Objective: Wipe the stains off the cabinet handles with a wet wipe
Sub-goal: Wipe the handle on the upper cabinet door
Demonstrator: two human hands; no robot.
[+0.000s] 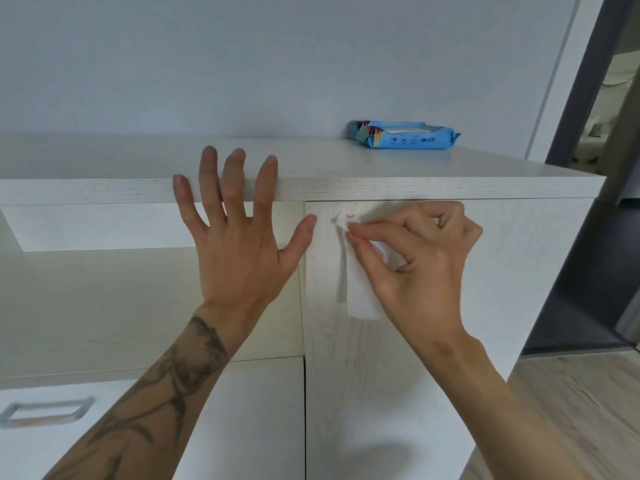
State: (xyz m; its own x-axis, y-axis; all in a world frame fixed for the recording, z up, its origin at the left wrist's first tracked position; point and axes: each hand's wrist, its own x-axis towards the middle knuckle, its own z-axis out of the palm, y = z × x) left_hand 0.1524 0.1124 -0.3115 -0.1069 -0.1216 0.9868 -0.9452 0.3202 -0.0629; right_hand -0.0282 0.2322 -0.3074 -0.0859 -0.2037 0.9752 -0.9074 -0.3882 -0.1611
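Nearest to me, low on the left, I see 1 metal drawer handle (46,412), lying horizontal, with an orange smear along its lower bar; it looks untouched by the wipe.

Further up, my left hand (235,237) is spread wide and holds nothing, its palm near the cabinet front, its fingertips (209,155) reaching over the front edge of the cabinet top (450,185) and its thumb at the edge of the right-hand door (381,375).

Just beside it, my right hand (419,258) pinches the wet wipe (362,292) between thumb and forefinger, the other fingers curled. The wipe hangs down the door face, its long axis vertical, the bunched upper tip pointing up and left at a small orange mark (350,215) near the door's top edge. I cannot make out a handle under the wipe.

What worries me: the pinch covers only a small tip of cloth, so I judge it could smear the mark rather than lift it, and the loose tail could drag orange down the pale door. If the door swings under pressure, the stroke would slip; the left hand seems placed to steady things.

Farthest back, the blue wipe pack (405,135) lies flat on the cabinet top against the wall, its long axis running left to right.
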